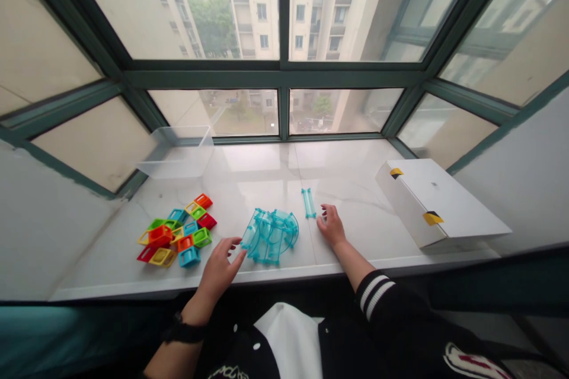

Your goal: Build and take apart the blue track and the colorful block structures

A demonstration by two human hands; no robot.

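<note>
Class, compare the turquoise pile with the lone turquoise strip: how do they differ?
The turquoise pile is bulky, with several parts bunched together; the turquoise strip is small and slim. The pile shows curved edges, while the strip is straight. The pile lies nearest the left hand, the strip nearest the right hand. Both look see-through.

Head view, my feed: left hand (221,267), fingers curved, at the near-left edge of a translucent teal plastic cluster (272,232); can't tell from here whether it grips. Right hand (331,226), thumb and fingers apart, just beside a slim teal piece (308,204). Left of the cluster I see a heap of coloured blocks (190,228), red, yellow, green, blue. Clear bin (178,168) behind the heap; white box (453,195), two black-and-yellow tabs (432,218), far right. All on a pale windowsill (351,160)
</note>
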